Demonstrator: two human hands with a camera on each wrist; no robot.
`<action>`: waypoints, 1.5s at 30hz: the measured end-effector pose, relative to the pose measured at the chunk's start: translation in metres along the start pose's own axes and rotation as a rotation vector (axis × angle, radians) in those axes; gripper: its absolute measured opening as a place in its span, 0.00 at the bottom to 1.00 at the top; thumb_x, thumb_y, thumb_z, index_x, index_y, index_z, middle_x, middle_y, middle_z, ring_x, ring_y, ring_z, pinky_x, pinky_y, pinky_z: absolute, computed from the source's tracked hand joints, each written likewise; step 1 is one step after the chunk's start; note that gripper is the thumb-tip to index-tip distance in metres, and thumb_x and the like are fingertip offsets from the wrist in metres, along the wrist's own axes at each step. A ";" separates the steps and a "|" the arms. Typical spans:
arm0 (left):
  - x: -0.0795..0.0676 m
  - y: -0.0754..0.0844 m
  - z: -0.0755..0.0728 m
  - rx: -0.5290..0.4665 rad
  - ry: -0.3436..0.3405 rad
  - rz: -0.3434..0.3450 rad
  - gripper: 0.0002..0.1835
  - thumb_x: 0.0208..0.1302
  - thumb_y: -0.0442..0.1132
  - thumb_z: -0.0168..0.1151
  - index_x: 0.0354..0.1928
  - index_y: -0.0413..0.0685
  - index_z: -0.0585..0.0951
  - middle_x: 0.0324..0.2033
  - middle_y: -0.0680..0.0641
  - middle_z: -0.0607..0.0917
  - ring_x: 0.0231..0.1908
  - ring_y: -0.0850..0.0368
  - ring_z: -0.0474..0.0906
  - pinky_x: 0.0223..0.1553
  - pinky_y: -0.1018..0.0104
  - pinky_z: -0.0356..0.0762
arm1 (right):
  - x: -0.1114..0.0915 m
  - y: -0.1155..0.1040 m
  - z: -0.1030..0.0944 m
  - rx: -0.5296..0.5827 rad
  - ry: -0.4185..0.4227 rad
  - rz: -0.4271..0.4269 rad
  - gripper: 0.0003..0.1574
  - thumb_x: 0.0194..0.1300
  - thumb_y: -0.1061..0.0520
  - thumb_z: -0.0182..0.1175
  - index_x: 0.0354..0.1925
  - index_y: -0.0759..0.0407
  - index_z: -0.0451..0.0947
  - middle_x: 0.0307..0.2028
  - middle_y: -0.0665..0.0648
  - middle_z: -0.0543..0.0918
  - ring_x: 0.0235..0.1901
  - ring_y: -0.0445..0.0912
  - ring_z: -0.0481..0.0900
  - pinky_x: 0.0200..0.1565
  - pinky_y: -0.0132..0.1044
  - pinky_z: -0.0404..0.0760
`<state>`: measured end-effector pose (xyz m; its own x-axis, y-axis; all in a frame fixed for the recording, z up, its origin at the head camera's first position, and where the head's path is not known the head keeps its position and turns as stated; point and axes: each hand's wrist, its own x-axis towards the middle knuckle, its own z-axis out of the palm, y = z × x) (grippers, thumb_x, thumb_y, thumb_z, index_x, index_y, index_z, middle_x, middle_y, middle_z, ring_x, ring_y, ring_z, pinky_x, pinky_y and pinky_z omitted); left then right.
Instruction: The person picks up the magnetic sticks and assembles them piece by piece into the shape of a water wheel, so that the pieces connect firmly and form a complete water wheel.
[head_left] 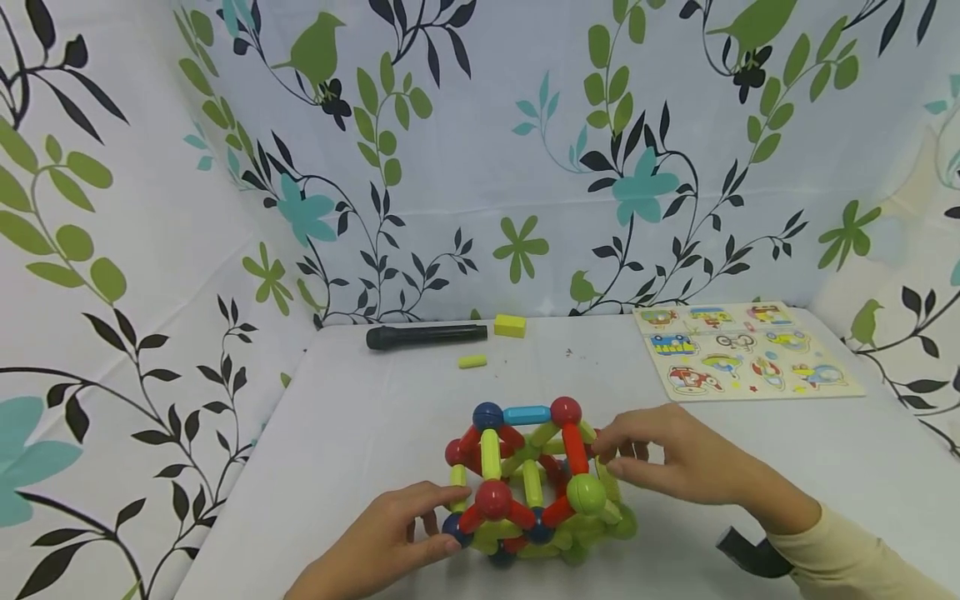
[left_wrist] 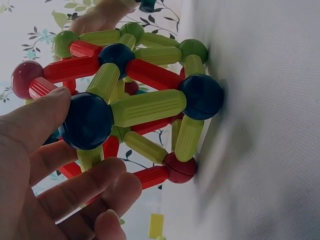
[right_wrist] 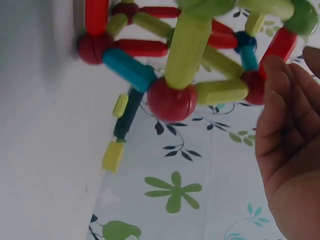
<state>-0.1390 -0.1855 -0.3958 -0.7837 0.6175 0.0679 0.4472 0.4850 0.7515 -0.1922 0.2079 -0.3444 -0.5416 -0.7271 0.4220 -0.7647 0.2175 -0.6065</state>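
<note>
A hollow model of magnetic balls and rods point(head_left: 491, 457) stands on the table, made of red, yellow-green and blue pieces. At its near left corner my left hand point(head_left: 386, 533) holds it, the thumb beside a dark blue ball point(left_wrist: 87, 122) and the fingers curled beneath in the left wrist view. On the opposite side my right hand point(head_left: 686, 458) grips it with bent fingertips at the upper right. In the right wrist view those fingers point(right_wrist: 277, 100) lie against a red ball. Another red ball point(right_wrist: 172, 100) joins a blue rod and two yellow-green ones nearer the camera.
Behind the model lie a black baton-like tube point(head_left: 427, 336), a yellow block point(head_left: 510, 326) and a loose yellow-green rod point(head_left: 472, 362). A picture puzzle board point(head_left: 750, 354) rests at the back right. Leaf-patterned cloth point(head_left: 480, 192) hangs behind the white table point(head_left: 360, 425).
</note>
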 end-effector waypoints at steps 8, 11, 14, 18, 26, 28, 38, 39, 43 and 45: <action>-0.002 0.000 0.000 -0.001 -0.001 -0.007 0.26 0.70 0.56 0.63 0.66 0.58 0.78 0.48 0.56 0.86 0.35 0.71 0.77 0.32 0.72 0.79 | 0.069 0.057 -0.015 -0.186 0.068 0.110 0.11 0.69 0.61 0.66 0.49 0.52 0.85 0.36 0.43 0.85 0.32 0.38 0.77 0.35 0.32 0.80; -0.002 -0.001 0.001 -0.012 -0.003 -0.007 0.26 0.70 0.56 0.63 0.67 0.58 0.78 0.48 0.56 0.86 0.36 0.71 0.78 0.33 0.72 0.80 | 0.104 0.080 -0.006 -0.263 -0.011 0.187 0.12 0.70 0.58 0.65 0.51 0.53 0.86 0.40 0.47 0.87 0.34 0.39 0.78 0.38 0.34 0.82; -0.002 -0.001 0.001 -0.022 -0.008 -0.015 0.27 0.70 0.57 0.63 0.67 0.58 0.78 0.48 0.56 0.86 0.36 0.71 0.78 0.33 0.72 0.80 | 0.135 0.100 0.013 -0.354 -0.101 0.241 0.12 0.70 0.57 0.64 0.51 0.53 0.86 0.43 0.49 0.88 0.38 0.41 0.80 0.43 0.35 0.83; -0.004 -0.002 0.001 -0.021 -0.010 -0.024 0.27 0.70 0.56 0.63 0.67 0.58 0.78 0.48 0.55 0.86 0.36 0.71 0.78 0.34 0.72 0.81 | 0.169 0.122 0.041 -0.490 -0.221 0.255 0.14 0.70 0.55 0.65 0.53 0.53 0.85 0.46 0.50 0.87 0.45 0.44 0.82 0.49 0.37 0.83; -0.004 -0.002 0.001 -0.014 -0.002 0.008 0.26 0.70 0.55 0.63 0.67 0.57 0.78 0.47 0.55 0.86 0.35 0.71 0.78 0.33 0.72 0.80 | 0.213 0.146 0.076 -0.779 -0.422 0.201 0.26 0.72 0.49 0.63 0.65 0.51 0.78 0.59 0.53 0.82 0.57 0.50 0.78 0.57 0.39 0.80; -0.004 -0.002 0.001 -0.012 -0.005 0.010 0.26 0.71 0.55 0.63 0.67 0.57 0.77 0.47 0.55 0.86 0.35 0.71 0.78 0.34 0.72 0.80 | 0.218 0.151 0.082 -0.829 -0.468 0.199 0.28 0.73 0.48 0.61 0.68 0.50 0.76 0.60 0.52 0.81 0.57 0.50 0.77 0.57 0.39 0.80; 0.000 -0.001 0.002 -0.007 -0.006 0.005 0.27 0.71 0.56 0.62 0.67 0.57 0.77 0.46 0.56 0.86 0.35 0.71 0.77 0.34 0.72 0.80 | 0.226 0.164 0.092 -0.877 -0.561 0.198 0.23 0.74 0.47 0.59 0.63 0.47 0.80 0.56 0.51 0.84 0.52 0.47 0.78 0.56 0.38 0.79; 0.000 -0.001 0.002 -0.004 -0.006 0.001 0.27 0.70 0.57 0.62 0.67 0.57 0.77 0.46 0.56 0.86 0.35 0.72 0.77 0.34 0.73 0.80 | 0.226 0.164 0.092 -0.881 -0.567 0.204 0.22 0.74 0.47 0.59 0.62 0.47 0.81 0.55 0.51 0.84 0.51 0.47 0.78 0.55 0.38 0.79; -0.001 -0.001 0.001 -0.008 -0.011 -0.023 0.27 0.70 0.56 0.63 0.67 0.56 0.78 0.46 0.56 0.86 0.35 0.72 0.77 0.34 0.73 0.80 | 0.228 0.164 0.093 -0.898 -0.588 0.215 0.19 0.74 0.47 0.59 0.59 0.47 0.83 0.52 0.51 0.85 0.49 0.46 0.78 0.53 0.38 0.79; -0.002 -0.001 0.001 -0.010 -0.012 -0.031 0.27 0.70 0.56 0.64 0.67 0.56 0.78 0.46 0.56 0.86 0.35 0.72 0.77 0.33 0.73 0.80 | 0.231 0.164 0.095 -0.890 -0.596 0.225 0.17 0.74 0.48 0.60 0.56 0.48 0.84 0.48 0.50 0.86 0.46 0.46 0.79 0.51 0.38 0.80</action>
<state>-0.1374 -0.1869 -0.3970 -0.7918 0.6097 0.0362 0.4180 0.4978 0.7599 -0.4093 0.0136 -0.4107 -0.6278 -0.7581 -0.1764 -0.7779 0.6030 0.1768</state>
